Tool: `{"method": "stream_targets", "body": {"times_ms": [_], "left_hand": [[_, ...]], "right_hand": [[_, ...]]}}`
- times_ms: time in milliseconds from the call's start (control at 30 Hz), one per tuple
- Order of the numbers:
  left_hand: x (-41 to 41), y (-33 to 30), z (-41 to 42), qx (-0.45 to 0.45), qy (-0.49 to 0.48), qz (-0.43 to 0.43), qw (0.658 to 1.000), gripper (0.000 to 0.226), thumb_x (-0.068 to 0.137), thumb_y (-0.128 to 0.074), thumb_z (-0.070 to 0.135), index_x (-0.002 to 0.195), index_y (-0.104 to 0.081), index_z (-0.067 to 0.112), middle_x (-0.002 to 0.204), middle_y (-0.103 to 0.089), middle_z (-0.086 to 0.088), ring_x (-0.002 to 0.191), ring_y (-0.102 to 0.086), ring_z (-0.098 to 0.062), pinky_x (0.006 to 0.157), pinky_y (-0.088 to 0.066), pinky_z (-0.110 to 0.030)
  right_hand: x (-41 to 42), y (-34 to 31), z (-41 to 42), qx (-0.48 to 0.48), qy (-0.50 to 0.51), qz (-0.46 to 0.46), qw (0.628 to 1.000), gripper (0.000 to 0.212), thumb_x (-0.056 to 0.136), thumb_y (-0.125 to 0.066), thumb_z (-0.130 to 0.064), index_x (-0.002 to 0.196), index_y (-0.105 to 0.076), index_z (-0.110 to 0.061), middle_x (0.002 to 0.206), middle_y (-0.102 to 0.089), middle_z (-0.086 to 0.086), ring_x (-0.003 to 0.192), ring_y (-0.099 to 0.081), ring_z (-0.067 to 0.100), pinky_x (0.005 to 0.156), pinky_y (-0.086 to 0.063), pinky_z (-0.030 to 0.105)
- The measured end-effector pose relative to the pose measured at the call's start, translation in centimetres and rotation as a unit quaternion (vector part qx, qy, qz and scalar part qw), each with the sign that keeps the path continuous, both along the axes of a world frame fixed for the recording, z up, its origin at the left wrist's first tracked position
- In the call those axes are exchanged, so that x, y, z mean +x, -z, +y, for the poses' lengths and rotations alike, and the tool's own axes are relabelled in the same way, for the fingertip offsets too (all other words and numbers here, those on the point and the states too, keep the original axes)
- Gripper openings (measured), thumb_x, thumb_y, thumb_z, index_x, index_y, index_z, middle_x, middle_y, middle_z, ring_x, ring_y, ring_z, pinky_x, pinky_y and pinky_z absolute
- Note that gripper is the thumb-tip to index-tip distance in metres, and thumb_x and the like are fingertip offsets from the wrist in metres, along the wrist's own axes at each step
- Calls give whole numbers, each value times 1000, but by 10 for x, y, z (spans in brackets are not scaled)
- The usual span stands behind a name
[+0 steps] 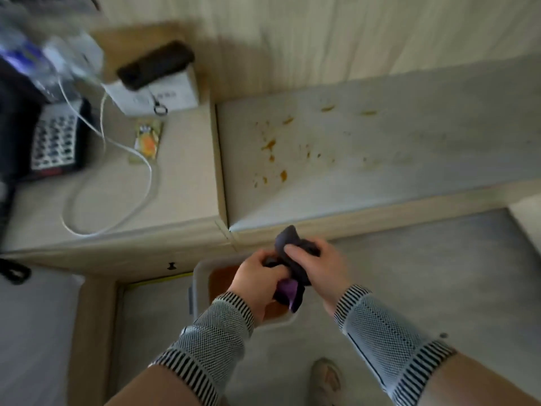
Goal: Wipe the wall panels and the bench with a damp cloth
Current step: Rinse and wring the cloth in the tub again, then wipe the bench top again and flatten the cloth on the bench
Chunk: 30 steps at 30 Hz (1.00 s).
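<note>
While pale wall panels (322, 33) fill twelve o'clock, the bench (380, 159), spotted orange, spans three o'clock; below centre a white tub (202, 288) sits under both hands, left hand (257, 276) and right hand (319, 265) curled tight around the dark cloth (292, 259).

Black telephone (52, 142) — white cable (140, 159), box (158, 92)
</note>
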State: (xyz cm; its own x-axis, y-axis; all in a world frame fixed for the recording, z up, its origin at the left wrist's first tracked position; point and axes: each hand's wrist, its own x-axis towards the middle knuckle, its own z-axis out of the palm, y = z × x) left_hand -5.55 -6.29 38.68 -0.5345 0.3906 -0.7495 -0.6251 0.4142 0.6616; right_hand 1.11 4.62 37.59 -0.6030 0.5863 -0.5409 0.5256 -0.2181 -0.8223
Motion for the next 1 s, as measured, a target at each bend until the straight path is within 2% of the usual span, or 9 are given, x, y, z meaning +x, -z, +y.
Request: {"method": "stream_targets", "body": {"times_ms": [100,233,333,433,500,600,767,867,1000], "left_hand": [[14,-72,15,-10,8,26,1000,25,88,-52,-10,99,-67,8,71,-68,-11,64,-62,-24,68,-53,-39],[25,-148,31,-30,53,45,997,29,90,-47,-7,101,-68,10,49,-56,-1,42,-47,-12,45,-40,-21],[37,-184,47,-2,148,45,988,21,89,-68,22,109,-70,16,87,-74,-6,65,-63,-14,57,-49,-24],[46,-216,70,1,239,130,962,42,75,-75,49,106,-69,21,100,-76,-7,88,-72,-23,81,-59,-38],[49,-233,80,0,255,168,952,38,88,-69,39,108,-69,7,98,-75,-15,91,-71,-31,83,-59,-35],[50,-256,86,-2,319,219,922,29,98,-59,30,103,-69,3,88,-71,-15,72,-63,-21,58,-49,-16],[46,-302,97,-27,373,374,849,21,98,-56,26,81,-59,14,74,-60,-5,62,-53,-13,54,-40,-21],[40,-325,100,17,293,365,884,16,97,-58,29,99,-65,15,85,-68,-7,77,-63,-22,69,-52,-32],[47,-347,114,109,219,182,952,18,97,-58,22,114,-64,17,96,-67,-6,84,-63,-22,58,-52,-29]], "right_hand": [[17,-69,22,-8,9,-13,1000,30,65,-73,-43,81,-71,-18,85,-74,7,88,-70,27,84,-55,52],[40,-152,58,-69,107,22,992,24,97,-56,-20,85,-70,-4,89,-74,16,93,-69,34,86,-56,50],[51,-187,73,-51,98,40,993,32,99,-53,-23,89,-68,4,89,-73,20,89,-70,31,79,-55,44],[61,-223,82,-40,105,56,992,33,99,-52,-24,89,-68,3,88,-72,22,84,-69,31,73,-56,44],[69,-243,83,-53,115,65,990,32,100,-51,-24,91,-69,1,89,-72,21,84,-70,31,75,-57,44],[87,-266,84,-18,133,58,989,35,98,-54,-30,89,-69,1,87,-71,23,82,-68,35,72,-55,46],[120,-303,72,30,74,44,996,32,78,-79,-24,102,-60,-14,98,-71,14,90,-69,25,84,-57,42],[140,-325,67,70,-13,-3,997,47,71,-82,-14,110,-55,-20,101,-68,6,93,-69,21,82,-57,34],[164,-346,72,143,12,-38,989,38,76,-75,-12,110,-59,-19,90,-67,4,83,-68,22,67,-54,30]]}}
